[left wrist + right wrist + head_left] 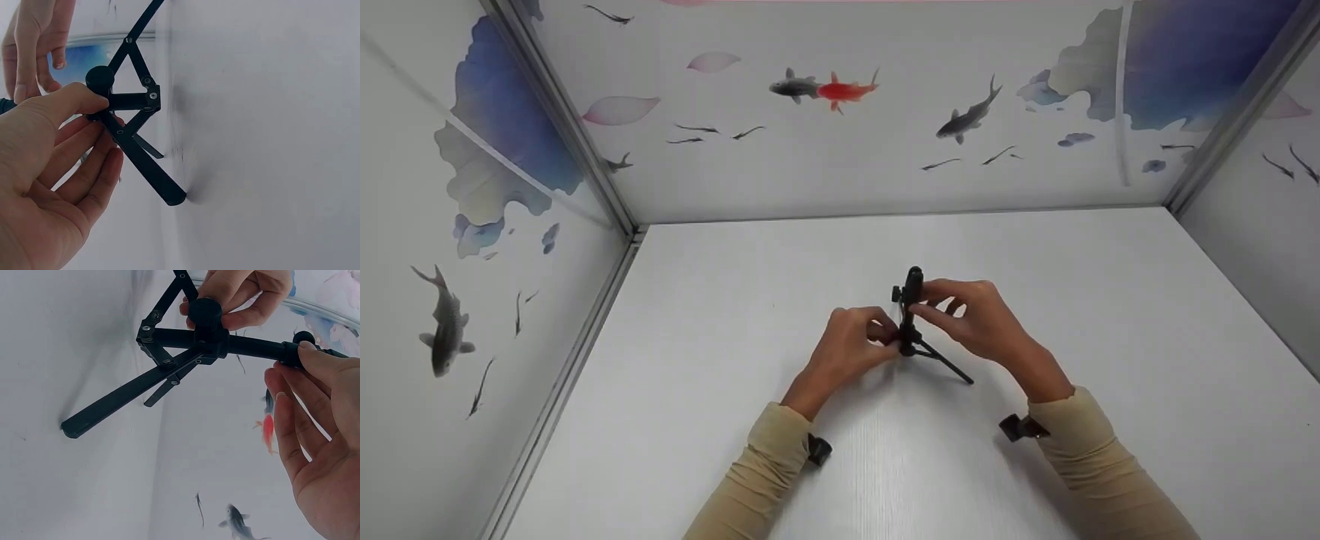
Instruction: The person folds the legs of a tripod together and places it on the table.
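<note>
A small black tripod [911, 330] stands on the white table near its middle, legs spread. In the left wrist view, hinged braces join its flat legs [147, 169] to the centre tube. My left hand [849, 341] pinches the hub between thumb and fingers, low on the tripod, beside a round ridged knob [205, 313]. Higher up, my right hand [988, 319] holds the upper column with thumb and fingertips. Close to that thumb, the right wrist view shows a second small knob [304, 337]. The column's top end lies partly behind the right hand there.
The white table [720, 360] spreads around both hands. Walls printed with fish and blue shapes enclose it at the back [870, 172] and sides, with metal frame rails [577, 142] at the corners. A small black camera sits on each wrist, at the left [819, 450] and right [1014, 427].
</note>
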The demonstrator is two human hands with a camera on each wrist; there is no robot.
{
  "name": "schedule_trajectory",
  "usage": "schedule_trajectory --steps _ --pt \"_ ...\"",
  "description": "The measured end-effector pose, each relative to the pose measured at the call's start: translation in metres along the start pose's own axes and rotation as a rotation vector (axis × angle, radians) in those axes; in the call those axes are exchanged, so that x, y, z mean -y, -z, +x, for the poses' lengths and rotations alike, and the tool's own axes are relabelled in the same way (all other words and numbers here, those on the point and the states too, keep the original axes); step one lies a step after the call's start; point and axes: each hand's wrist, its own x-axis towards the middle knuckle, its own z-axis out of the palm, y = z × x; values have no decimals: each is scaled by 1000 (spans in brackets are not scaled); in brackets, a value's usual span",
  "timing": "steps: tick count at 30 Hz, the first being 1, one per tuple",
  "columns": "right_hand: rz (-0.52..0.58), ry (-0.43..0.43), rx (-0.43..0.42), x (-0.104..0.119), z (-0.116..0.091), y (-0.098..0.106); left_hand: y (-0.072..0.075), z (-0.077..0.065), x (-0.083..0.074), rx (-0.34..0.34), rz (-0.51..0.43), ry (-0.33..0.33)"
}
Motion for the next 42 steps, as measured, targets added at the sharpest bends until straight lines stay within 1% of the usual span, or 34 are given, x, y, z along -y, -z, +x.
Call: schedule_trajectory --steps 7,14,23,35,42 --pt "9 9 2 -1 1 -1 1 0 0 -9 18 -15" --pt "7 28 -7 -2 1 -2 1 0 0 -25 37 -46" --pt "16 37 -22 -3 0 -2 0 0 0 -34 -1 -48" --pt "19 42 -24 -1 1 2 -1 2 -1 -60 7 -82" --pt "14 37 -18 -3 1 -1 0 0 0 -75 -4 -103"
